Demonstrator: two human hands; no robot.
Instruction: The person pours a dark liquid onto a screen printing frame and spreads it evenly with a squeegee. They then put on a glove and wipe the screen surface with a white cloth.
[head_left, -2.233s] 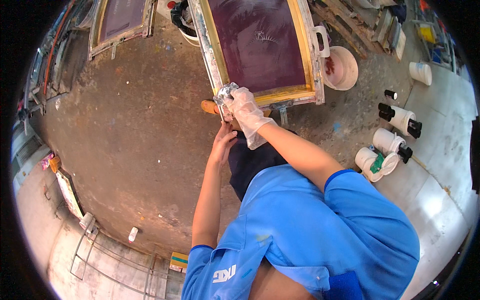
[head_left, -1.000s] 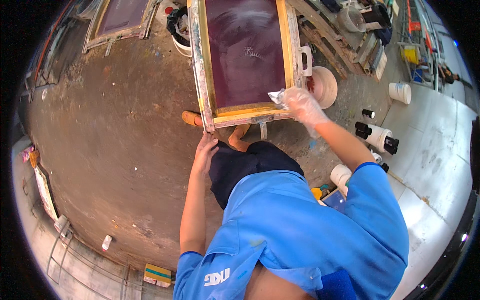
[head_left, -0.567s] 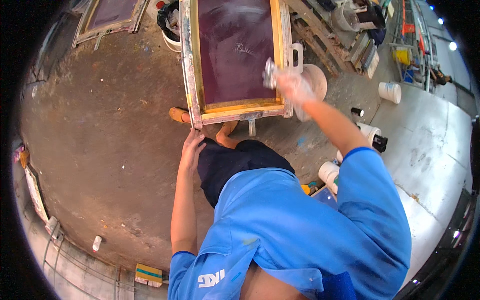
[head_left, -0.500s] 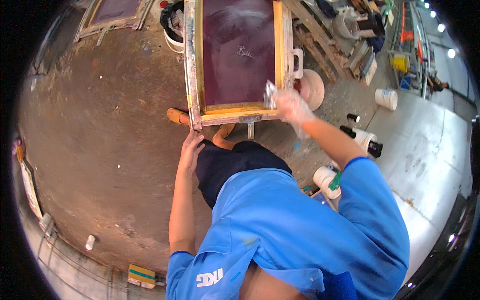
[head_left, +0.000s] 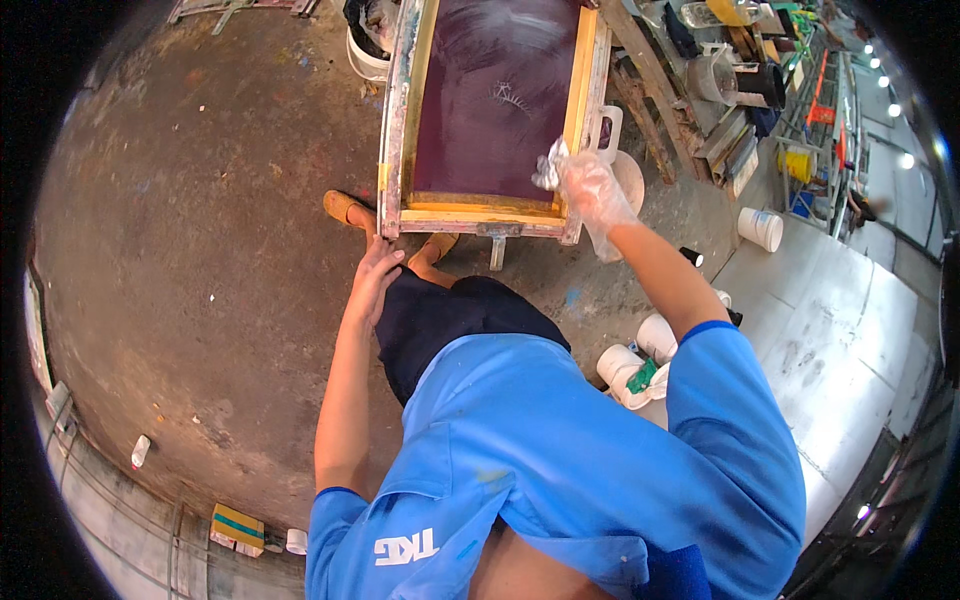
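A screen printing frame (head_left: 392, 150) stands in front of me, with dark purple mesh (head_left: 490, 150) and yellow tape along its inner edges. Pale smears and a small light crown-like mark show on the mesh. My right hand (head_left: 592, 188), in a clear plastic glove, is closed on a crumpled silvery-white wad (head_left: 549, 164) over the frame's right side, near its front corner. My left hand (head_left: 376, 272) is bare, its fingers stretched out at the front left corner; whether they press on the frame, I cannot tell.
A white bucket (head_left: 366, 58) with a dark liner stands left of the frame. To its right are a white-handled jug (head_left: 608, 128), wooden beams (head_left: 650, 70) and a white pail (head_left: 760, 229). More white containers (head_left: 655, 338) stand by my right elbow, beside a pale grey surface (head_left: 830, 310).
My right hand with the wad has shifted slightly right relative to the frame, onto its side rail. My left fingers have loosened at the corner. The whole view has shifted a little.
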